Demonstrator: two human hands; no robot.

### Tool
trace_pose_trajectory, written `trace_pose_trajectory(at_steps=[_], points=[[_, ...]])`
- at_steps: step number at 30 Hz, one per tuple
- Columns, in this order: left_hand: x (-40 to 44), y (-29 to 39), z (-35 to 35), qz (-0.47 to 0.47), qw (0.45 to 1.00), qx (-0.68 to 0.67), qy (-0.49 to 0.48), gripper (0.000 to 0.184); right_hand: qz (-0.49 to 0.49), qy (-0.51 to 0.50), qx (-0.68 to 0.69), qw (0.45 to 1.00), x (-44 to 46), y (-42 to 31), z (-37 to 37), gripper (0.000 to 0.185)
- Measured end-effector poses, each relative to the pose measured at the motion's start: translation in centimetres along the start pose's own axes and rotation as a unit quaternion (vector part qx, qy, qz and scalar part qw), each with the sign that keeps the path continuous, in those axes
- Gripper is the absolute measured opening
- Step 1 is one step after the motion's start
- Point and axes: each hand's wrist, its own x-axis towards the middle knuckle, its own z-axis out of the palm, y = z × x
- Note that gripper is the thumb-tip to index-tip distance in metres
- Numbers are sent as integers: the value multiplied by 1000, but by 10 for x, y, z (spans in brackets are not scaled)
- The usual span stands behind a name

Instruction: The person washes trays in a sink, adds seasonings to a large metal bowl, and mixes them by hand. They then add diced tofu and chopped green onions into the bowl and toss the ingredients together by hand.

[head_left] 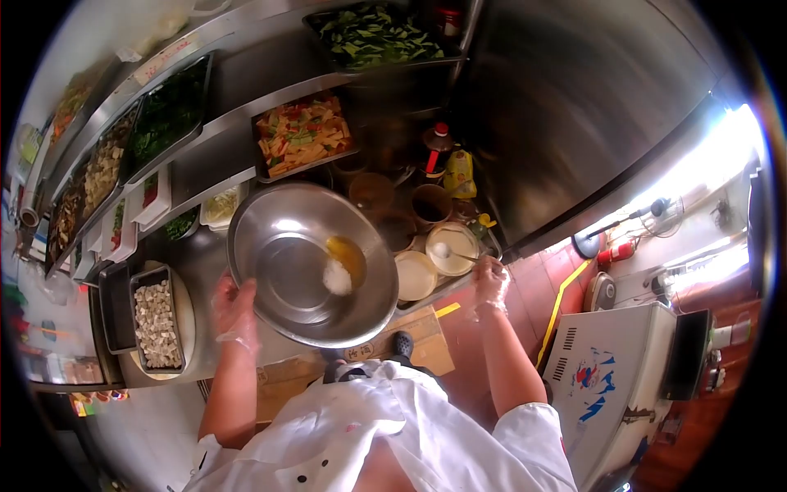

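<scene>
A wide metal bowl [287, 262] holds a patch of yellow liquid [348, 256] and a heap of white granules [337, 278]. My left hand [234, 310], in a clear plastic glove, grips its left rim, thumb on the edge. Gloved as well, my right hand [491, 283] is closed around the handle of a small spoon. The spoon [443, 250] carries white powder over a round container of white powder [461, 240]. Beside that container stands a second one with pale contents [416, 276].
Behind are a red-capped bottle [436, 151], a yellow bag [460, 174] and dark containers [431, 203]. Trays of cut vegetables [305, 134] line the shelves. At left sits a tray of white cubes [157, 321]. Flattened cardboard [426, 338] lies on the floor; a white appliance [598, 361] stands right.
</scene>
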Motion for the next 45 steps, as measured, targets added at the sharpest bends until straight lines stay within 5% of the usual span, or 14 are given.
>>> trace_pose_trajectory(at_steps=[5,8,14,17,18,21,27,32,34,37,39,40,43,45], points=[[-4,10,9,11,1000,-17,-13,30,-49,-193,-116,973,-104,-69,82,21],[-4,13,7,-22,996,-80,-28,36,-32,-212,-151,965,-94,-61,78,23],[2,12,-17,-123,979,-162,27,40,-160,-196,-176,951,-70,-7,15,21],[6,7,-58,-130,975,-157,87,30,-131,-175,-150,964,-73,13,21,20],[6,6,-75,-130,976,-153,90,27,-98,-206,-294,928,-73,6,22,20],[17,-29,-146,-120,972,-172,105,16,-120,-243,-310,911,-64,47,29,27],[12,-126,-277,-179,934,-247,188,6,-183,-117,-388,896,-71,5,42,45],[-16,-153,-282,-200,898,-330,209,14,-193,-116,-392,892,-68,-8,54,46],[-19,-218,-323,-159,960,-127,194,18,-173,-133,-397,891,-75,-4,68,45],[-20,-231,-346,-160,969,-48,183,29,-174,-167,-386,890,-105,-21,97,42],[-20,-140,-302,-253,925,-146,243,35,-130,-168,-378,901,-129,-41,114,41],[-3,-159,-333,-255,929,57,261,44,-105,-169,-372,907,-138,-48,119,40],[29,-153,-346,-92,891,306,322,45,-138,-144,-371,907,-144,-42,110,39],[58,-141,-323,52,919,325,215,33,-140,-124,-388,902,-146,-43,98,37]])
